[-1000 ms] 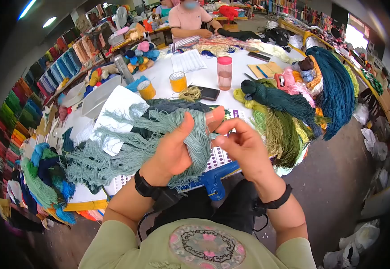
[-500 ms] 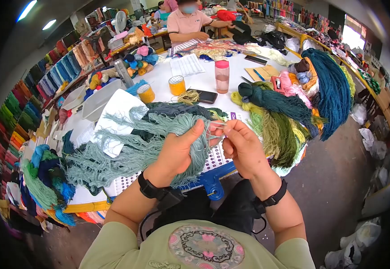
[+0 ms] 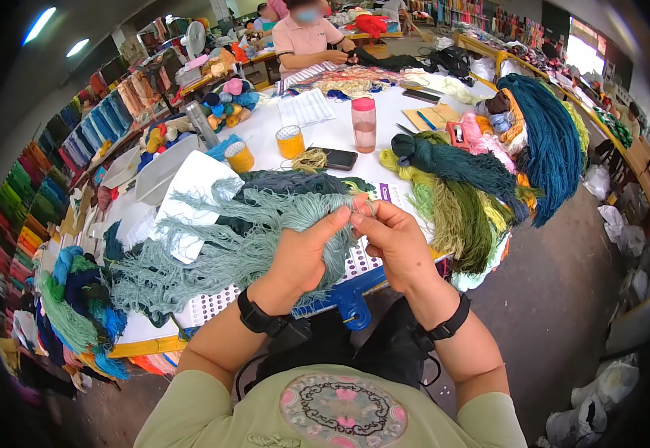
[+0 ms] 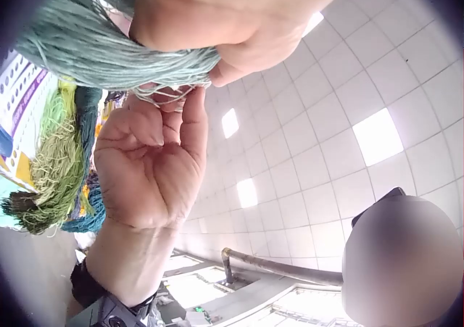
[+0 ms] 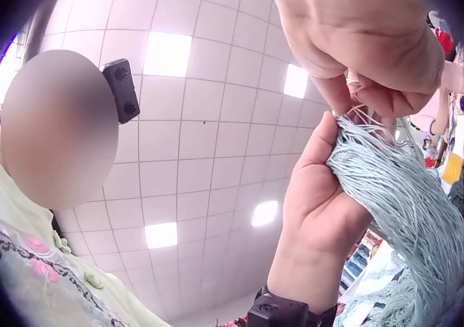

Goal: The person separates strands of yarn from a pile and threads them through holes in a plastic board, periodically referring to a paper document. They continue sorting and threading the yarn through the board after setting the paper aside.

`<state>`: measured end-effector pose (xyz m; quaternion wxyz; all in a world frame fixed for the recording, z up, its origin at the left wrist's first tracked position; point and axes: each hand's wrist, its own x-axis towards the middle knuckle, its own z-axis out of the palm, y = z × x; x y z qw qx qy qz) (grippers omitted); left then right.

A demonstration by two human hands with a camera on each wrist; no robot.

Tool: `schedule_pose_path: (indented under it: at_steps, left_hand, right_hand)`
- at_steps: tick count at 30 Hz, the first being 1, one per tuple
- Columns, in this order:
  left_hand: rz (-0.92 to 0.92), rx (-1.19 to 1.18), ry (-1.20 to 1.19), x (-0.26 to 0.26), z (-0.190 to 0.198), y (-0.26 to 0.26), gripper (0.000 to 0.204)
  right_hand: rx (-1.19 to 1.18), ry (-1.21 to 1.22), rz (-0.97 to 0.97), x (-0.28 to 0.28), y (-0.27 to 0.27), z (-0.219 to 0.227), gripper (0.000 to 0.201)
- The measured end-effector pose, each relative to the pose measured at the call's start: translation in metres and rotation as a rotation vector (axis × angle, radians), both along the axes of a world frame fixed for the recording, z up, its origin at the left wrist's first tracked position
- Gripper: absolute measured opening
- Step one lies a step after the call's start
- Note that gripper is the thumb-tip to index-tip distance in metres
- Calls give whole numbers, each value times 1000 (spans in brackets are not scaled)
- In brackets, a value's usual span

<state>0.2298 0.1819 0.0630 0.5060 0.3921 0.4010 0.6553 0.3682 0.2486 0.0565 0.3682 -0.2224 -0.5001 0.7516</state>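
Observation:
A thick hank of pale blue-green yarn [image 3: 306, 213] spreads leftward over the table from my hands. My left hand [image 3: 302, 250] grips the looped end of it, thumb on top and fingers underneath, as the right wrist view also shows. At that end my right hand [image 3: 396, 243] pinches a few loose strands [image 5: 359, 113] between thumb and fingers, close to the left thumb tip. In the left wrist view the yarn [image 4: 116, 51] hangs across the left palm, and the right hand [image 4: 148, 160] faces it with curled fingers.
Dark green yarn [image 3: 288, 183] lies behind the hank, beside a white sheet [image 3: 198, 190]. Farther back are a phone [image 3: 332, 158], tape rolls [image 3: 290, 142] and a pink-capped bottle [image 3: 364, 125]. Olive and teal hanks [image 3: 459, 213] hang over the right edge. A person [image 3: 306, 45] sits across the table.
My right hand first fingered the hank's end, then drew thin strands out to the right. Now it is back close against the left thumb, and the left hand has tilted lower.

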Motion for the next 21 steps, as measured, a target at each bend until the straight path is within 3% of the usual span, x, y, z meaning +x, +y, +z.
schedule_pose_path:
  at_steps: [3,5,9,12,14,17,21]
  left_hand:
    - [-12,11,-30,0,3,2,40]
    - [35,19,-116,5,7,1,29]
    - [104,10,-77,1,-2,2,30]
    - [-14,10,-140,2,2,3,31]
    - [-37,-20,-254,4,3,3,34]
    - [-71,13,-230,6,2,7,36]
    - [-118,22,-155,4,0,8,40]
  right_hand:
    - [-31,35,-6,1,-1,2,8]
    - [-57,84,-26,0,-1,1,7]
    - [-174,160,-18,4,-2,7,6]
    - [-150,241,-9,7,4,-4,10]
    - [-56,119,-27,7,7,-7,11]
    - [128,-54,-55,5,-2,1,11]
    - [190,-55,-34,8,0,-3,14]
